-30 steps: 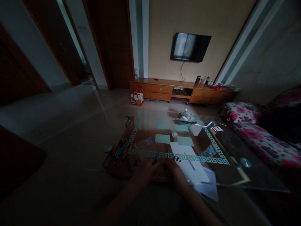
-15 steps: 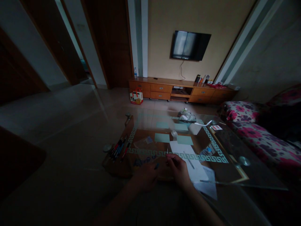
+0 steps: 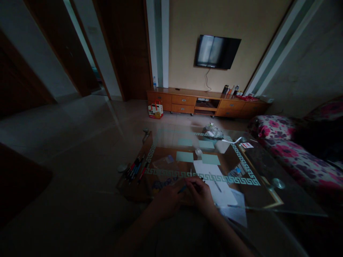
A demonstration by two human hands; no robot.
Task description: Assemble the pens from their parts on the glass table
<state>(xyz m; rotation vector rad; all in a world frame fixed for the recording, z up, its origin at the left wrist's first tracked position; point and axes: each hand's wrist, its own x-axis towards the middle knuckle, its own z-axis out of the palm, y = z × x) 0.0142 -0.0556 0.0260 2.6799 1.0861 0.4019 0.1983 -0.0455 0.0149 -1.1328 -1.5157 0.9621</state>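
Both hands meet over the near edge of a glass table (image 3: 292, 192). My left hand (image 3: 167, 200) is closed around a blue pen (image 3: 182, 189), whose end sticks out towards the right. Close beside it, my right hand (image 3: 199, 194) has its fingers pinched near the pen's tip; a small dark piece shows at its fingertips, too dim to name. White paper sheets (image 3: 221, 192) with a pen (image 3: 217, 185) lie right of my right hand. Several pens (image 3: 134, 169) are bunched at the table's left end.
A bowl of plastic bags (image 3: 213, 132) stands at the table's far side. A clear bottle with a blue cap (image 3: 237, 172) is on the right. Beyond are a wooden TV cabinet (image 3: 184, 100), a carton (image 3: 155, 110) and a flowered sofa (image 3: 289, 148).
My right hand has moved slightly left and down, closer to my left hand. The blue pen now reaches further towards my right fingertips.
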